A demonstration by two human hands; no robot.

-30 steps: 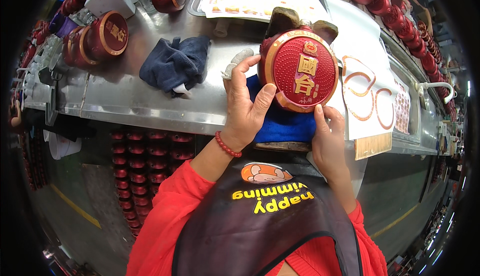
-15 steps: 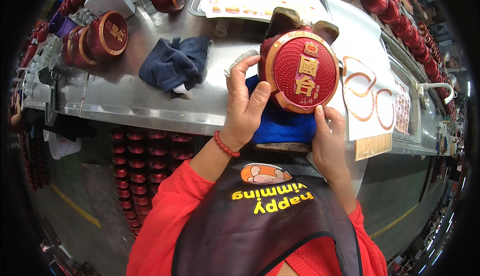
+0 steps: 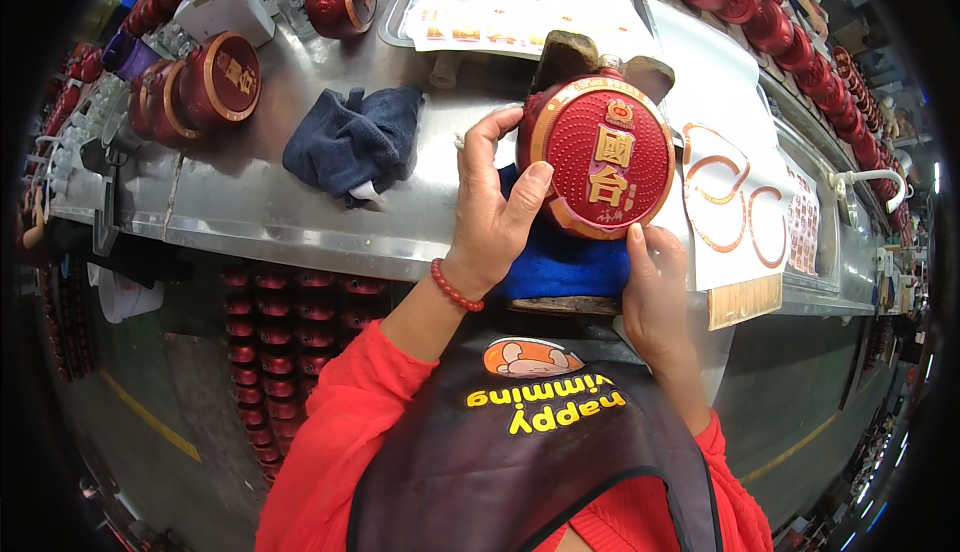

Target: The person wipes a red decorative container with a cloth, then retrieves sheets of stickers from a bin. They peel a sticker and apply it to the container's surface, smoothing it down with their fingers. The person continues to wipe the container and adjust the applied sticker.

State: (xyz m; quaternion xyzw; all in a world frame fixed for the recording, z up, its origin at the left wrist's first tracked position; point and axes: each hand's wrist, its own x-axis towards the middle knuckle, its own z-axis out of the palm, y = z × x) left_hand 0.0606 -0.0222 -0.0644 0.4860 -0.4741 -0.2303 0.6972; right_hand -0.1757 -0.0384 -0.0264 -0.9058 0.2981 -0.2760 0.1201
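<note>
A round, flat red bottle (image 3: pixel 625 162) with a studded face and raised gold characters leans on a blue cloth (image 3: pixel 560 272), its neck between dark rests (image 3: pixel 567 60). A gold strip (image 3: pixel 540 142) runs round the face; at the lower left one end overlaps unevenly. My left hand (image 3: pixel 490 207), a red bead bracelet at its wrist, is closed round the bottle's left side, thumb at the strip's edge. My right hand (image 3: pixel 655 287) has its thumb tip on the strip at the lower right rim, fingers curled beneath. What those fingers touch is partly hidden.
A dark blue towel (image 3: pixel 352 142) lies left on the metal table. More red bottles (image 3: pixel 225 77) stand beyond it. To the right, curved gold strips (image 3: pixel 768 227) lie on a white sheet (image 3: pixel 715 262). A tray (image 3: pixel 400 12) with printed sheets sits at the back.
The view has shifted slightly. My left thumb has slid a little right and over the bottle's edge; the right hand stays at the lower rim, with hardly any motion.
</note>
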